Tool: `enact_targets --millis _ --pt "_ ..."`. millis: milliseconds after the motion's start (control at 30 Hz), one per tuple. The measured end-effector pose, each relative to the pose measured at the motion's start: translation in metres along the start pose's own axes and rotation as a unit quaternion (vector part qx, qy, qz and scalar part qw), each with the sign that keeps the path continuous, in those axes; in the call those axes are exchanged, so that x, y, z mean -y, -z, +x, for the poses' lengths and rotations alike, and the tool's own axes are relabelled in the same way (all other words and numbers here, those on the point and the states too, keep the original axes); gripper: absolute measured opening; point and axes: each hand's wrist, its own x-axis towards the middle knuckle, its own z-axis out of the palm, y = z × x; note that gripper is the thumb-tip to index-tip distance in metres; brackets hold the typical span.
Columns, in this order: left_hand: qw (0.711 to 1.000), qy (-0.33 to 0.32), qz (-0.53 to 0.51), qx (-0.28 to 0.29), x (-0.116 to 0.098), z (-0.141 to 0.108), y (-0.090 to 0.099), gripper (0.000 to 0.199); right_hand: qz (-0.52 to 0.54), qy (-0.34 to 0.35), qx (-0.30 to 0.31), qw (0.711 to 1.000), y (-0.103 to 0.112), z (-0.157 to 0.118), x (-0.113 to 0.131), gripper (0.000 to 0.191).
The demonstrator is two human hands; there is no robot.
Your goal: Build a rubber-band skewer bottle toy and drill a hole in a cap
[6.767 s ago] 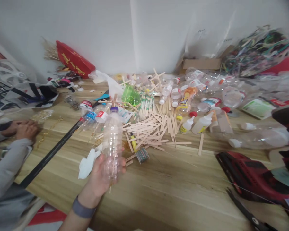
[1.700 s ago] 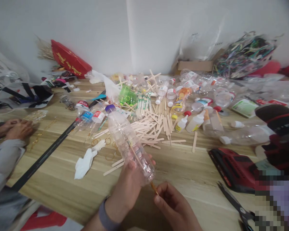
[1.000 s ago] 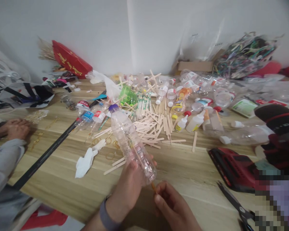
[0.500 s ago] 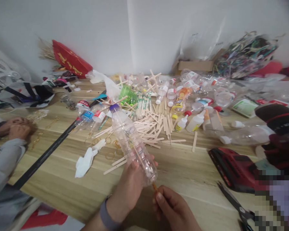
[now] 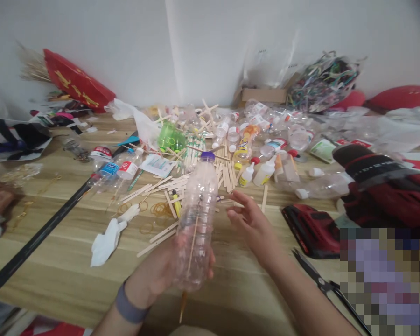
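Bottle [image 5: 201, 186] sits in the left hand [image 5: 161, 267], fingers wrapped round its lower part, on the near side of the stick pile [image 5: 228, 178], cap toward the pile. Rod [image 5: 195, 235] runs inside; amber tail [image 5: 183, 302] juts past the base. Right hand [image 5: 249, 217]: near right of the pile, fingers loosely spread, no hold seen. Step, as judged: steadying the bottle. Any turn of the tail would call for a right-hand pinch.

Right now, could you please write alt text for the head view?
The left hand holds a clear, purple-capped bottle with a thin tan strip inside; the right hand is open beside it. Beyond, wooden sticks and other plastic bottles clutter the wooden table.
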Motion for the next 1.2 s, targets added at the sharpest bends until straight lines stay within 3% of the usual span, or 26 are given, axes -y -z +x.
enact_targets --millis 233,400,600,767,1000,1067,1200 --pt "0.998 0.048 -0.027 0.029 -0.004 -0.005 0.003 0.056 0.046 0.001 0.069 0.997 -0.016 0.004 0.006 0.027" --pt "1.000 -0.006 -0.014 0.020 0.000 -0.001 0.012 0.059 0.057 -0.012 0.059 0.997 -0.008 -0.005 -0.003 0.038" --pt "0.991 -0.014 -0.074 0.107 -0.005 -0.001 0.029 0.054 0.085 -0.048 0.037 0.995 0.009 -0.011 -0.014 0.050" --pt "0.990 -0.077 -0.099 0.065 -0.018 -0.010 0.046 0.055 0.121 -0.105 -0.039 0.986 0.029 -0.025 -0.015 0.047" --pt "0.992 -0.108 -0.070 -0.010 -0.025 -0.018 0.059 0.056 0.193 -0.224 -0.217 0.930 0.068 -0.063 -0.005 0.049" --pt "0.991 -0.114 -0.072 -0.008 -0.027 -0.018 0.060 0.057 0.234 -0.234 -0.263 0.906 0.078 -0.070 -0.007 0.049" --pt "0.990 -0.117 -0.083 -0.011 -0.031 -0.019 0.060 0.055 0.332 -0.194 -0.274 0.881 0.094 -0.074 -0.016 0.047"
